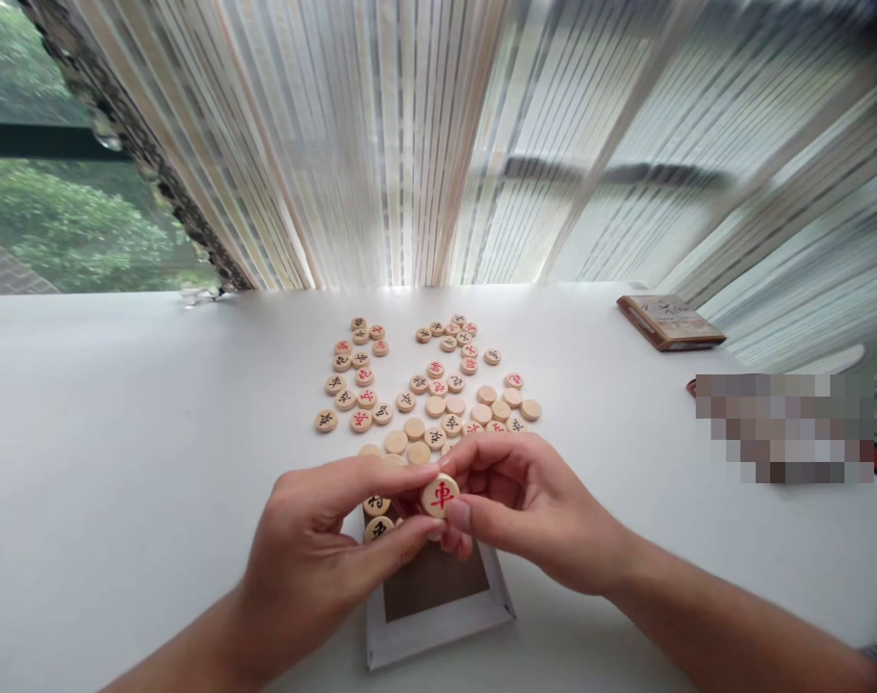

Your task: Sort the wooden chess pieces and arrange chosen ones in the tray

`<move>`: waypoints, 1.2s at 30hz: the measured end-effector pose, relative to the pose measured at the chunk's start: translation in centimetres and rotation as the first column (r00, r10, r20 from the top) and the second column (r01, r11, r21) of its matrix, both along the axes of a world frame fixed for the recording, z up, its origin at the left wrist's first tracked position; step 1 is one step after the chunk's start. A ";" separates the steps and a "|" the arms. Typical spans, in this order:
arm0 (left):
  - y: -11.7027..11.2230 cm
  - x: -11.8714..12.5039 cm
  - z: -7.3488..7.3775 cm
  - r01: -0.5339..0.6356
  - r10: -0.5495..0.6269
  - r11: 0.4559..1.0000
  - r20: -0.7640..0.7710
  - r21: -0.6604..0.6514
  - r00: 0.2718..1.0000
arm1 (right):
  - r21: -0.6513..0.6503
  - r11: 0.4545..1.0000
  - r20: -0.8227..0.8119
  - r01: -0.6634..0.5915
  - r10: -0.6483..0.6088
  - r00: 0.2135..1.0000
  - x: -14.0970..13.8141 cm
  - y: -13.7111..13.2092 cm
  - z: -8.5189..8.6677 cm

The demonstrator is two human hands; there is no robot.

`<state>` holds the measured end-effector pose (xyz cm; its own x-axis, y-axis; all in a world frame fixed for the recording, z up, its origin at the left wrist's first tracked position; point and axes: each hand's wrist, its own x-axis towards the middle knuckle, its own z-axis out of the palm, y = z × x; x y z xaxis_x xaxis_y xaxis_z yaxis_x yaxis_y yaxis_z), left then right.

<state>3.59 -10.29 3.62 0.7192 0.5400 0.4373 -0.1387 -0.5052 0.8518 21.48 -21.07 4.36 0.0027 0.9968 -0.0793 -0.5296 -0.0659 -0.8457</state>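
A round wooden Chinese chess piece (440,495) with a red character faces me, held above an open box. My left hand (322,544) pinches it from the left between thumb and fingers. From the right, the thumb and fingers of my right hand (539,515) close on the same piece. Beneath both hands lies the shallow white box (442,628) with a brown bottom. Two pieces with black characters, one (377,505) above the other (379,529), show at its left side; the hands hide part of the inside.
Many loose chess pieces (366,397) lie scattered beyond my hands on the white table (156,462), some blank side up. A flat brown box (670,322) is at the far right, near a blurred-out object (785,423). String curtains (380,144) hang behind the table.
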 end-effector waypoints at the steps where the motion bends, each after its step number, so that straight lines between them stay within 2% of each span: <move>1: 0.0 0.0 0.0 0.005 -0.005 1.000 0.002 -0.002 1.000 | 0.013 1.000 0.002 0.002 -0.002 1.000 0.0 0.0 0.0; 5: -0.1 0.0 0.0 -0.009 0.009 1.000 0.003 0.003 1.000 | 0.049 0.998 0.036 0.042 -0.043 0.998 -0.1 -0.3 0.2; 11: 0.0 0.0 0.0 -0.046 0.046 0.999 -0.003 -0.012 0.999 | 0.105 0.982 0.151 0.156 -0.171 0.974 -0.2 -0.4 0.0; 17: -0.1 0.2 -0.1 -0.054 0.055 0.998 0.023 -0.043 0.998 | 0.164 0.968 0.235 0.192 -0.227 0.945 -0.1 -0.3 -0.3; 25: 0.0 0.2 -0.2 -0.072 0.074 0.996 0.025 -0.054 0.997 | 0.201 0.954 0.253 0.221 -0.268 0.930 -0.2 -0.5 -0.2; 36: 0.3 0.2 -0.1 -0.107 0.107 0.988 -0.002 -0.114 0.994 | 0.185 0.962 0.228 0.200 -0.240 0.944 0.0 -0.3 -0.6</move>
